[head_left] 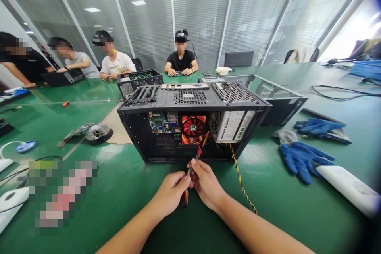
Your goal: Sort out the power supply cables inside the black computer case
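A black computer case [193, 103] lies in front of me with its open side facing me. Inside it are a motherboard [162, 122], a red and black cooling fan [193, 127] and a power supply [235, 127]. A bundle of multicoloured power cables [199, 151] comes out of the case toward me. My right hand [205, 180] pinches this bundle just outside the case. Close beside it, my left hand [174, 190] is closed on the same bundle nearer its end, where a dark connector [183, 202] hangs below the fingers.
A yellow and black cable [240, 174] trails from the case onto the green table [125, 214]. Blue gloves [300, 158] and a white power strip [347, 186] lie right. A round cooler [98, 133] sits left. Behind are another case [139, 77], a side panel [285, 103] and several people.
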`<state>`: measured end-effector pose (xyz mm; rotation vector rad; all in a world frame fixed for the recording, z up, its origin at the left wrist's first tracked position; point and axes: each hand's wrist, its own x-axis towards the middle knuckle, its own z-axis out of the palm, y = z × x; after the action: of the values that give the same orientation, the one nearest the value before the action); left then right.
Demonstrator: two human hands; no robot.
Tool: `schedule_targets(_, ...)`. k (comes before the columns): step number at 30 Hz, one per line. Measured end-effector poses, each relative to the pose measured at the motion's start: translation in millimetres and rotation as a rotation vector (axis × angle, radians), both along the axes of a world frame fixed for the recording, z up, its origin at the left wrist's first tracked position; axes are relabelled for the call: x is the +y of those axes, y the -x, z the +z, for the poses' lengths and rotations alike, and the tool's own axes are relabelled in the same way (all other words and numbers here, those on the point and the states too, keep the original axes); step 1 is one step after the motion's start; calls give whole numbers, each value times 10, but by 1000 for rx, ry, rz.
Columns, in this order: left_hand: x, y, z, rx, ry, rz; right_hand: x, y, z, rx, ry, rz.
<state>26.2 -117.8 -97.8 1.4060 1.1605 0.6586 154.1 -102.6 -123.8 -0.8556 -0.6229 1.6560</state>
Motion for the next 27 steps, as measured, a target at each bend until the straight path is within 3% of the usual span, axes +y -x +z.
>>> schedule_targets(5,3,-9,23,-356,287,86,-7,-12,38,51,-49,26)
schedule_targets(12,0,5,-10,-570,428,76,-7,2,28,15,-37,39)
schedule_targets(16,7,-9,-6,-672,474,6,-30,8,55,24,-2,128)
schedule_targets(27,32,21,-51,-636,512,80,0,-11,8,-4,-55,82)
